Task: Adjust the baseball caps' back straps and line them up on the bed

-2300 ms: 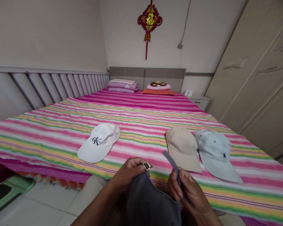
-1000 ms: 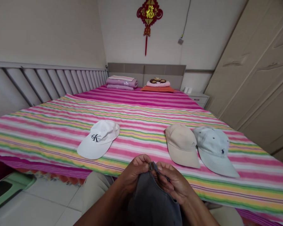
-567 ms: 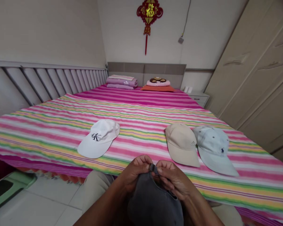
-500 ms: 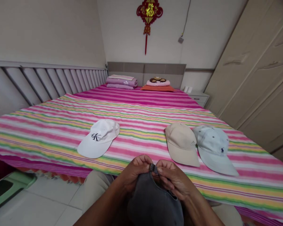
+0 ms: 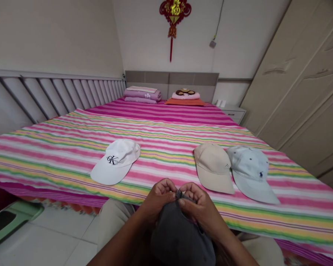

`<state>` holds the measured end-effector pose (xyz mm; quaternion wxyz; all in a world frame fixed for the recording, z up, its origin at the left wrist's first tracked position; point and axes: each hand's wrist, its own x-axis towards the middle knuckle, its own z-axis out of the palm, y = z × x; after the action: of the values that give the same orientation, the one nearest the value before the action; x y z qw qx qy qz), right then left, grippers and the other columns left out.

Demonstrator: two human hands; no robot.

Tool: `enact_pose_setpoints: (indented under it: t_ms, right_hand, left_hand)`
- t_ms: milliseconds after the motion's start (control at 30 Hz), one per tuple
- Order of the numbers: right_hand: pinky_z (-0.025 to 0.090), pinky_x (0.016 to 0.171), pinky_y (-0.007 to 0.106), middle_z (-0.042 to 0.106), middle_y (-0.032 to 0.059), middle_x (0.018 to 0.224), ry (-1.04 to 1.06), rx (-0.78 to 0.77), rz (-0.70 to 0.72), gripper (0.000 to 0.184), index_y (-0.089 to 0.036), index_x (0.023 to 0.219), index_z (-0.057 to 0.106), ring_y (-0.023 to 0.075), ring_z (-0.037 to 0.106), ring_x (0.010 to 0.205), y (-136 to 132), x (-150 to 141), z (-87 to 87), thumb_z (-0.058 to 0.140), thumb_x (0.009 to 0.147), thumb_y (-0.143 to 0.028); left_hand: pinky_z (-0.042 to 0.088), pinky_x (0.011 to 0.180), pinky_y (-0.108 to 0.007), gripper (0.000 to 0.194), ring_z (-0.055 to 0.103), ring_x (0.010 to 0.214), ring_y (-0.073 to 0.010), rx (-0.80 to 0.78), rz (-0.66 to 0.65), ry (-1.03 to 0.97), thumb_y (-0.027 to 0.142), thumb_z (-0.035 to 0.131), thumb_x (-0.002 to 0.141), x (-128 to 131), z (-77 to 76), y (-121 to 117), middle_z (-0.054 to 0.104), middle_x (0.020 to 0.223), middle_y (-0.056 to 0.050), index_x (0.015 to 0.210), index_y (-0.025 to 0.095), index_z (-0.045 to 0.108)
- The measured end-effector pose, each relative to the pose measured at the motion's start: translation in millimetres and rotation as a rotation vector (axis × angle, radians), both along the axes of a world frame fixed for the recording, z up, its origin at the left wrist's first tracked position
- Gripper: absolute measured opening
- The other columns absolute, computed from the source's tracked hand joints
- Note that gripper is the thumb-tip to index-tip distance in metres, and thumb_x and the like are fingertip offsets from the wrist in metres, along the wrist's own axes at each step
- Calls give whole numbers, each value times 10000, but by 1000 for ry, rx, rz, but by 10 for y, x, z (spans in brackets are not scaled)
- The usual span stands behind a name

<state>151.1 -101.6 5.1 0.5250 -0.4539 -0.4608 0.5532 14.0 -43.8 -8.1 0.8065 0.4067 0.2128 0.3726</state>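
A dark grey cap (image 5: 180,236) rests in my lap at the bottom middle. My left hand (image 5: 157,201) pinches its back edge by the small metal buckle (image 5: 178,193). My right hand (image 5: 202,210) is closed on the grey strap beside the buckle, fingertips touching those of the left. On the striped bed (image 5: 166,136) beyond lie a white cap with a black logo (image 5: 116,162), a beige cap (image 5: 213,168) and a pale blue cap (image 5: 251,171); the last two touch.
Folded pink bedding (image 5: 142,94) and a pillow (image 5: 185,96) sit at the headboard. A wardrobe (image 5: 302,88) fills the right side. A nightstand (image 5: 233,112) stands beside it. A green stool (image 5: 8,221) is on the tiled floor at the lower left.
The loose strap that my right hand held apart from the buckle has been brought to it; both hands now meet at the buckle. The view has tipped slightly down.
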Motion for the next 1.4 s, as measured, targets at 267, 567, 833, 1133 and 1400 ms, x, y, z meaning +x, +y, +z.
enact_pose_setpoints:
  t_ms: [267,567,833,1133,1400]
  right_hand:
    - [365,563,234,590,-21,696,-670,237,-134,159,-192,868,564,133,504,608,-66,-10,99,555,711,-174]
    - [373,554,230,591,-18,687,-788,308,-165,183,-198,879,549,135,510,587,-73,-11,47,518,706,-144]
    - [306,503,222,454,-47,617,-781,238,-102,140,-190,783,500,111,417,552,-63,26,74,504,670,-108]
    - [326,465,222,485,-38,567,-234,-54,278,262,-171,793,548,93,443,475,70,193,163,564,743,-428]
    - [276,489,227,476,-31,544,-13,-56,178,295,-134,641,591,79,374,505,174,229,251,724,604,-395]
  left_hand:
    - [331,539,-204,190,470,541,-77,40,-21,23,275,692,615,-26,-15,5,553,616,9,666,131,579]
    - [306,532,-204,227,431,529,-71,72,-22,213,316,678,622,-39,54,14,539,612,16,654,132,549]
    - [341,540,-209,141,481,564,-98,41,-53,114,213,593,601,-105,110,58,593,642,-23,538,139,491]
    - [327,515,-216,100,474,534,-97,43,-134,143,196,609,603,-105,106,124,573,648,-22,582,128,537]
    - [265,443,-167,95,375,439,-45,-1,-135,131,166,625,581,-73,202,131,460,506,45,642,131,561]
